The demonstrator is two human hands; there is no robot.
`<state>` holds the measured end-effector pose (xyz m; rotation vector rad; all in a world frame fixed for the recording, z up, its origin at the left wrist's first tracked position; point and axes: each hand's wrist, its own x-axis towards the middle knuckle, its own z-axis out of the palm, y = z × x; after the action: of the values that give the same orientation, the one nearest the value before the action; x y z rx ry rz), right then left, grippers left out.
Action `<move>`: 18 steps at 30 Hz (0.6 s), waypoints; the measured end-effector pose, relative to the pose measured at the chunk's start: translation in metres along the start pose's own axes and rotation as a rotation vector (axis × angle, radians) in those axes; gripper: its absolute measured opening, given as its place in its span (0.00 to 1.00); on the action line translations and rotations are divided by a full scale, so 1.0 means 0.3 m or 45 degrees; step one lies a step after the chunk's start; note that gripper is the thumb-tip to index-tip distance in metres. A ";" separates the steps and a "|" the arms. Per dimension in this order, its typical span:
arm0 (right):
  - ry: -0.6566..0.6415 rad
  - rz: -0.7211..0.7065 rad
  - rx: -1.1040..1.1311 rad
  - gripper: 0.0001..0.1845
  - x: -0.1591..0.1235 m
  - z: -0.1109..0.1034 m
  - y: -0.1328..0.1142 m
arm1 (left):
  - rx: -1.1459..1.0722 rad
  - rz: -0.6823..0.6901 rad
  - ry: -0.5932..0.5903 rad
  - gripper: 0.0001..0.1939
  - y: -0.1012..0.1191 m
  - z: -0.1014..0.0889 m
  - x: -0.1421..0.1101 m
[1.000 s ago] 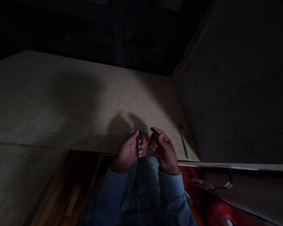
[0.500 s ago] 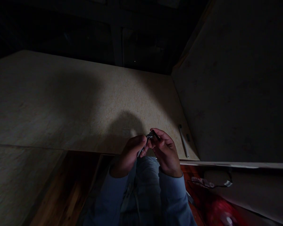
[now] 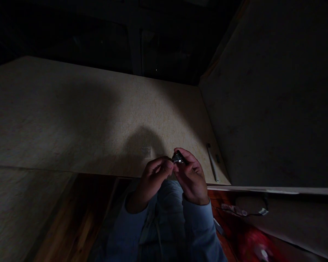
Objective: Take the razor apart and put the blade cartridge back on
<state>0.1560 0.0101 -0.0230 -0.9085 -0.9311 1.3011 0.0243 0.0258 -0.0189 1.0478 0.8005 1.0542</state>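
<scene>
Both hands meet low in the middle of the head view, over the table's front edge. Between them is a small black object with a shiny metal part point(image 3: 178, 157); its exact kind cannot be made out in the dim light. My right hand point(image 3: 192, 178) is closed around its black side, thumb below and fingers behind. The thumb and fingers of my left hand point(image 3: 154, 178) pinch together at the metal end. What lies inside the left fingers is hidden.
A small pale, see-through patch point(image 3: 146, 152) shows on the table point(image 3: 153, 105) ahead of my left hand. At right lie a thin white stick with a dark tip point(image 3: 213, 163) and a small dark piece point(image 3: 218, 159), beside an upright panel point(image 3: 270, 109). A red item point(image 3: 255, 242) is below.
The small object has turned, so its shiny metal part faces up more. My left thumb has shifted towards it, and the long greyish part formerly seen under the left hand is hidden.
</scene>
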 end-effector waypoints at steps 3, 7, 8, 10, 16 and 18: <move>0.031 0.043 0.111 0.28 0.003 0.005 -0.003 | -0.032 0.024 -0.006 0.24 0.014 0.008 0.002; 0.027 0.069 0.151 0.29 0.008 0.006 0.001 | -0.059 0.037 -0.003 0.22 0.021 0.011 0.006; 0.030 0.068 0.144 0.30 0.009 0.005 0.003 | -0.059 0.038 -0.002 0.22 0.022 0.011 0.007; 0.041 0.067 0.141 0.30 0.010 0.002 0.009 | -0.051 0.035 -0.002 0.22 0.022 0.010 0.007; 0.053 0.096 0.217 0.28 0.008 -0.003 0.014 | 0.005 0.012 -0.017 0.23 0.030 0.005 0.004; 0.065 0.105 0.241 0.28 0.008 -0.002 0.015 | 0.043 -0.001 -0.027 0.24 0.031 0.002 0.002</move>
<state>0.1551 0.0126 -0.0272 -0.8353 -0.7234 1.4045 0.0222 0.0276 -0.0098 1.0853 0.8040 1.0308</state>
